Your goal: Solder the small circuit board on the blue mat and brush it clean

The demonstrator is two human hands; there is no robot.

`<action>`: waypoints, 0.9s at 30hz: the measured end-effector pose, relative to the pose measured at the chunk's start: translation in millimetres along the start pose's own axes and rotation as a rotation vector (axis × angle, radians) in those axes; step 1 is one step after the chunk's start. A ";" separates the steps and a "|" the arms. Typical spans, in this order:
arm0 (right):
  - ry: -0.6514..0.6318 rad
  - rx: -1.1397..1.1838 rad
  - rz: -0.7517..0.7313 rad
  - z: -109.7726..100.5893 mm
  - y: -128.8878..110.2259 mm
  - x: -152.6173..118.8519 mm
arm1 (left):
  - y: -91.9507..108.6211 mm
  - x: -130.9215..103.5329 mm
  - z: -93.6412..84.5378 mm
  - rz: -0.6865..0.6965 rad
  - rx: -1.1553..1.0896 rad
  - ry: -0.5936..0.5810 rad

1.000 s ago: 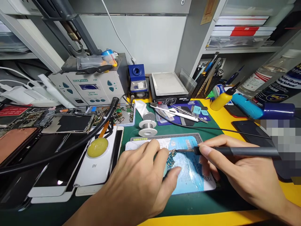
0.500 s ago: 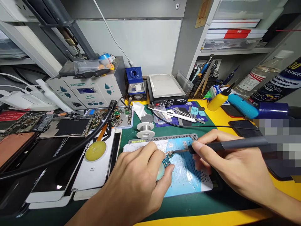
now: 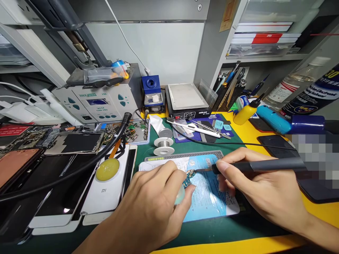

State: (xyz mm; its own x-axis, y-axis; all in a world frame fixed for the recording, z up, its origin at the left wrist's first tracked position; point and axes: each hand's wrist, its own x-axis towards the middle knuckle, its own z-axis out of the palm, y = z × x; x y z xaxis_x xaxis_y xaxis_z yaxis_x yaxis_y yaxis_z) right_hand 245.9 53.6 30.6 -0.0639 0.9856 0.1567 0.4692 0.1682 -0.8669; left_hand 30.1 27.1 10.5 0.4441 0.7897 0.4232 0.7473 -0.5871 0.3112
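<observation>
Between the fingers and thumb of my left hand (image 3: 156, 194) sits a small blue-green circuit board (image 3: 187, 180), partly covered by the fingers. A pale green rounded piece (image 3: 180, 196) shows under the same fingers; its kind is unclear. My right hand (image 3: 262, 180) grips a black soldering iron (image 3: 243, 166) like a pen. The iron points left, and its metal tip meets or nearly meets the upper edge of the board. Both hands are over a blue and white printed sheet (image 3: 206, 201) on a grey mat (image 3: 212, 154).
A solder spool (image 3: 163, 146) stands behind the sheet. White phones (image 3: 104, 192) and a black cable (image 3: 103, 158) lie at left. Behind are a rework station (image 3: 97, 102), a hot plate (image 3: 188, 97) and a toothbrush (image 3: 193, 127). A yellow bottle (image 3: 246, 113) stands right.
The soldering iron's handle has shifted very slightly, with its tip staying at the board's upper edge. My left thumb and the board have moved a touch to the left.
</observation>
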 end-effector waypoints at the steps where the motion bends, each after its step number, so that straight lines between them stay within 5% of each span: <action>1: -0.001 0.001 -0.002 0.0 0.5 0.0 | 0.1 0.5 -0.3 -0.001 -0.002 0.006; 10: 0.058 0.026 -0.045 1.5 0.8 -0.5 | 0.9 0.3 -1.0 -0.007 -0.029 0.004; 18: 0.034 0.362 0.061 -10.2 17.9 18.6 | 0.5 0.1 -7.0 -0.070 -0.100 0.073; 23: -0.005 0.579 0.169 -16.6 28.1 34.3 | 0.0 7.4 -21.0 -0.395 -0.313 0.351; 27: -0.078 0.536 0.165 -23.7 15.3 45.4 | -15.7 10.4 -43.0 -0.692 -0.962 0.635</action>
State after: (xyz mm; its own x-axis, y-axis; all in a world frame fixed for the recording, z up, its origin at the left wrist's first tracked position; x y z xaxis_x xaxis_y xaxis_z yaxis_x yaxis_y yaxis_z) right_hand 271.0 100.5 35.6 -0.1021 0.9946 -0.0191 -0.0329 -0.0226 -0.9992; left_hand 1.7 36.8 46.6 -0.3809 0.9081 0.1740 -0.0346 -0.2020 0.9788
